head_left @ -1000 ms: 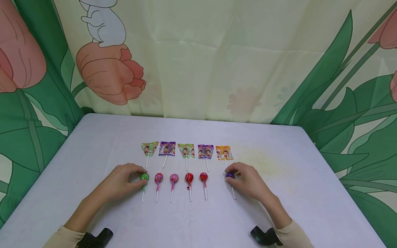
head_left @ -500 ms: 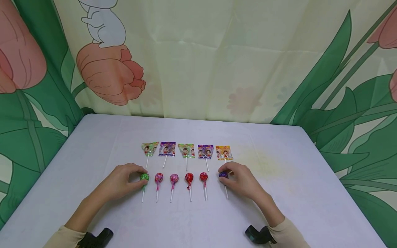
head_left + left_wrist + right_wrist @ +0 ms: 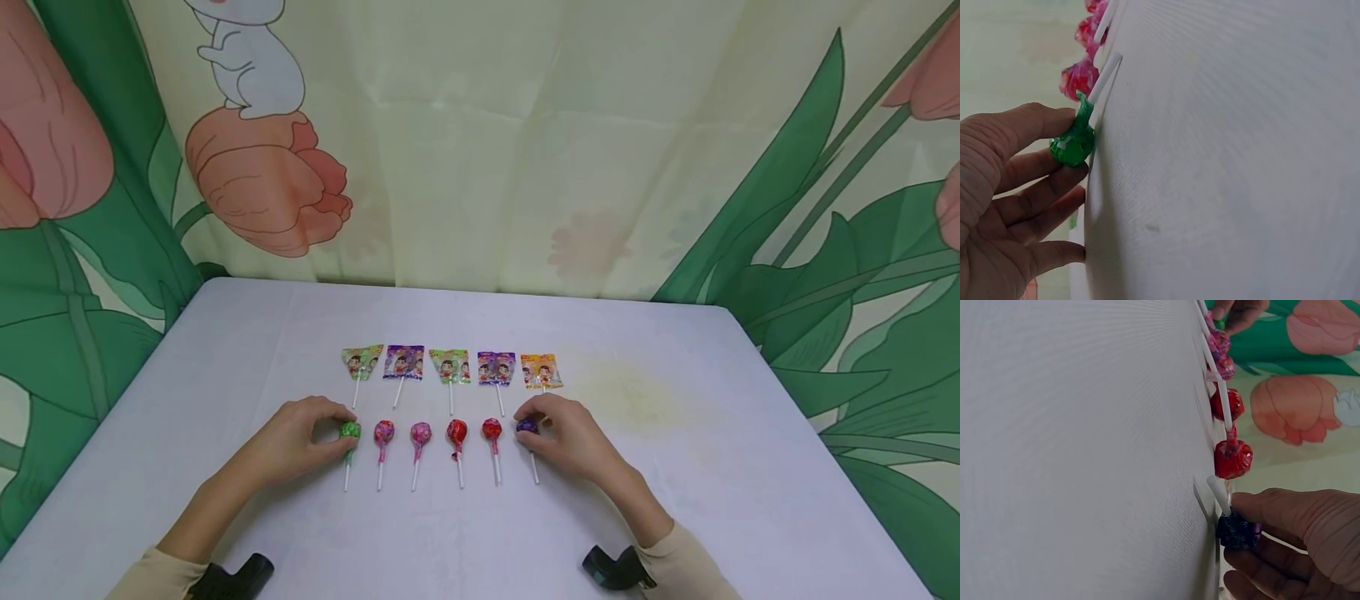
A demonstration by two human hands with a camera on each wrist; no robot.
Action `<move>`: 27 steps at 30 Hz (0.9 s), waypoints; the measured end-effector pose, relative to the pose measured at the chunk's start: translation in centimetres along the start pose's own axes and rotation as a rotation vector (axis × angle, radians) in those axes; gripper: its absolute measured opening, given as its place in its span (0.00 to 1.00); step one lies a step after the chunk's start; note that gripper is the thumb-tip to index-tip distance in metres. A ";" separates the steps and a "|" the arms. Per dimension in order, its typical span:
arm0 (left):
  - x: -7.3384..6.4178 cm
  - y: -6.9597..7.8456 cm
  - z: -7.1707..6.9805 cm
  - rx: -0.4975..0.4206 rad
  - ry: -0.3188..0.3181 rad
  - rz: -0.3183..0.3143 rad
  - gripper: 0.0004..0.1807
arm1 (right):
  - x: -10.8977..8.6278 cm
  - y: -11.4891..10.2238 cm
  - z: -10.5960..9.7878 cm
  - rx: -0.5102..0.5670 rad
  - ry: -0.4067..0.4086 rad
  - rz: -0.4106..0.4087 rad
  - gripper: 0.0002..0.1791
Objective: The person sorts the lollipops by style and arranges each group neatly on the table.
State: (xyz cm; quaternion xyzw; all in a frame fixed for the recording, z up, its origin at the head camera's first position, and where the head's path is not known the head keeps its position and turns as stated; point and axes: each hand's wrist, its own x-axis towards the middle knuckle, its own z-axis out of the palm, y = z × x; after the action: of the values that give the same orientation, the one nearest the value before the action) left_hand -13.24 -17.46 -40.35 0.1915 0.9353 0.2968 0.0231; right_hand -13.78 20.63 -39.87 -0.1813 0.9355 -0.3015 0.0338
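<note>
My left hand pinches the green-wrapped lollipop by its round head, at the left end of the front row. At the row's right end, my right hand pinches a dark purple lollipop between thumb and fingers, its white stick pointing toward me. Between the hands lie two pink lollipops, one pink lollipop beside the green one, and two red ones, the nearer red lollipop just left of the purple one. All their sticks point to the front.
Behind them runs a row of flat-wrapped lollipops, among them a green packet, a purple packet and an orange packet. The white-covered table meets a printed curtain at its back edge.
My right hand has slid left with the purple lollipop, bringing it close to the red one. The left hand stays in place on the green lollipop.
</note>
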 end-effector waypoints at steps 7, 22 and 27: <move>0.0 -0.1 0.1 0.003 0.005 0.008 0.15 | 0.1 -0.2 0.3 -0.005 0.004 -0.007 0.10; -0.3 -0.6 -0.2 0.013 0.023 -0.015 0.21 | -0.5 -0.4 0.1 0.014 0.096 0.070 0.12; -1.0 -0.9 -0.9 0.009 0.077 0.017 0.23 | -1.7 0.2 -0.4 0.063 0.161 0.014 0.12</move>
State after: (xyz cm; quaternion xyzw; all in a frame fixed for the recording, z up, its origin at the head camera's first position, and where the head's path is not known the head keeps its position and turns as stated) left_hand -12.72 -19.01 -40.14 0.1878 0.9352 0.2997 -0.0164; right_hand -12.35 21.62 -39.70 -0.1489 0.9265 -0.3440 -0.0336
